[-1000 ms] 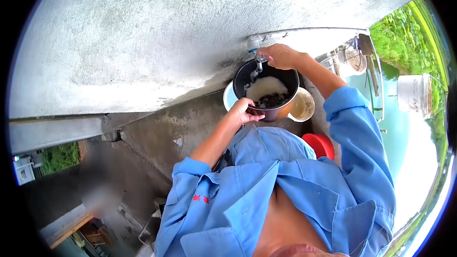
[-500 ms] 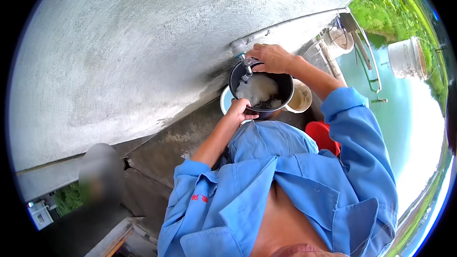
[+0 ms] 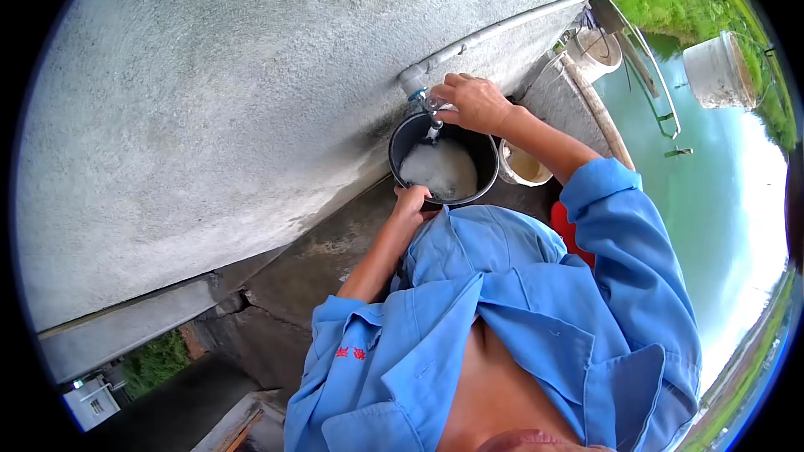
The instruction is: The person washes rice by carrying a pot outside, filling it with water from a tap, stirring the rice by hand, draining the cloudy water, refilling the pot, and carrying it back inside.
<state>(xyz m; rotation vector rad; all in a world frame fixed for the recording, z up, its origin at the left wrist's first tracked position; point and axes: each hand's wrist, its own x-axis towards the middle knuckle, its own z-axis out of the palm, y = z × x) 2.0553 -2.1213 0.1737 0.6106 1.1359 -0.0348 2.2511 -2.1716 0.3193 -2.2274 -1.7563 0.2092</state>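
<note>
A rough grey wall (image 3: pixel 234 117) spreads before us from nine to twelve o'clock. Beside it sits a round black pot (image 3: pixel 483 146), no long axis, with cloudy water (image 3: pixel 441 170) inside. Our left hand (image 3: pixel 413 202), the nearer, grips its edge at seven o'clock; the pot lies toward one from that grip. Our right hand (image 3: pixel 476 105), at the pot's one o'clock, pinches the metal tap (image 3: pixel 435 122) at its twelve.

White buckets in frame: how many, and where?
3. The nearest bucket is beside the dark pot; the middle bucket is farther off, toward the upper right; the far-right bucket shows against the green water. Others may be hidden behind the pot.
</note>
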